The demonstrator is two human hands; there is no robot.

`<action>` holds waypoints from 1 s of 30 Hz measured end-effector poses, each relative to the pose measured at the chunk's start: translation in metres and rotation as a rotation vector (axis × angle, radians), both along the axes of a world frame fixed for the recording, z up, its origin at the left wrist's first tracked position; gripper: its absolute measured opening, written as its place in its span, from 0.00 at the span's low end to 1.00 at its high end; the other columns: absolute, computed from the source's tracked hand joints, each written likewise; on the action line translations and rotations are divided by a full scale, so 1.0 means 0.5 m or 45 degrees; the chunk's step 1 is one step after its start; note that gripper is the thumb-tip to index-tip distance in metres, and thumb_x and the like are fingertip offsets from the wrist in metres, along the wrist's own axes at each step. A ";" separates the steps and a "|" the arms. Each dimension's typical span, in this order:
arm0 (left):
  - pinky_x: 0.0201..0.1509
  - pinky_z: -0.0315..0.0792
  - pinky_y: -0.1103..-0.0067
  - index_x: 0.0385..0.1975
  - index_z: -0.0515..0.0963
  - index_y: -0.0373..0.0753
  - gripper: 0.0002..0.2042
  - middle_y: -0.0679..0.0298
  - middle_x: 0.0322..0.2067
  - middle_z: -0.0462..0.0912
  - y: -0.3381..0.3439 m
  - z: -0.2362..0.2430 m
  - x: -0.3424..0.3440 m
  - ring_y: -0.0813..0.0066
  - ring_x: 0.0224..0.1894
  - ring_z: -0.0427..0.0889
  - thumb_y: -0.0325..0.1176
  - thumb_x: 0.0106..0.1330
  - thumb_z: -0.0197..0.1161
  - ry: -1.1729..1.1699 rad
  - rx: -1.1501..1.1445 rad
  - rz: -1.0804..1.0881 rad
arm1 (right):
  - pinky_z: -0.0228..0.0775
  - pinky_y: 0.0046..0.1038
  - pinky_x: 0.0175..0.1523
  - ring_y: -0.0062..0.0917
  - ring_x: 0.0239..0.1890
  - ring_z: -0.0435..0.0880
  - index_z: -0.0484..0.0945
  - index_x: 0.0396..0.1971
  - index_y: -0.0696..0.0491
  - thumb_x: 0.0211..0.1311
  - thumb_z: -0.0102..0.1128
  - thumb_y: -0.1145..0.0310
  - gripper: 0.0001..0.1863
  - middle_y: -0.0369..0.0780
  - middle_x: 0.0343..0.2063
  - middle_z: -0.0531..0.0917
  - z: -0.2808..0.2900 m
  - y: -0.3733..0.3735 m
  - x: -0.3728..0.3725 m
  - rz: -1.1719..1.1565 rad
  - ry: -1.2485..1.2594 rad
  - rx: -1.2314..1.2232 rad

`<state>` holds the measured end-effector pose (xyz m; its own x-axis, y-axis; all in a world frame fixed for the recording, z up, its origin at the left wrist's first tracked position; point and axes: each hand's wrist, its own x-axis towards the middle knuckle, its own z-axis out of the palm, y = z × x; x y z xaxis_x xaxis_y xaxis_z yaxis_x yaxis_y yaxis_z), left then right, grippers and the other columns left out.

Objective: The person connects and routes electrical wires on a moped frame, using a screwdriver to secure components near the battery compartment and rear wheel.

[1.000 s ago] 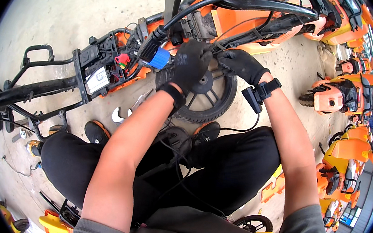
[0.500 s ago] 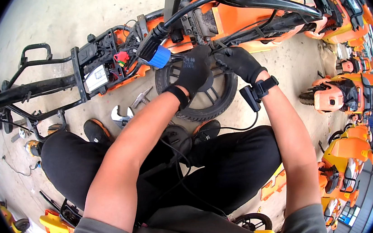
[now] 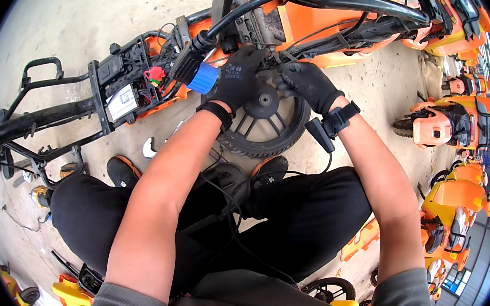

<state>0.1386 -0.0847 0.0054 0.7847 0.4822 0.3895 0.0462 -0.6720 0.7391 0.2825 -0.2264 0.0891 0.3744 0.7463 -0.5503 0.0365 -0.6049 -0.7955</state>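
Gloved left hand and right hand curl close together over the far edge of the black spoked wheel, near orange bodywork; whether either grasps anything, I cannot tell.

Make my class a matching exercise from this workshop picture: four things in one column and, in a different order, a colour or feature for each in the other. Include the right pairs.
Column one:
1. Person's right hand
2. Cylindrical end piece
3. Wheel
4. Small connector-like part

Column two:
A. Spoked
B. Mostly red
C. Black-gloved, device at wrist
D. Bright blue

Pairs: 1-C, 2-D, 3-A, 4-B
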 end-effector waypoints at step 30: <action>0.44 0.78 0.64 0.39 0.83 0.39 0.14 0.52 0.38 0.83 0.027 -0.016 0.017 0.51 0.41 0.84 0.30 0.52 0.74 0.237 -0.077 0.078 | 0.79 0.23 0.45 0.19 0.36 0.85 0.79 0.53 0.58 0.78 0.49 0.57 0.20 0.40 0.40 0.87 -0.017 -0.002 -0.007 0.057 -0.109 0.101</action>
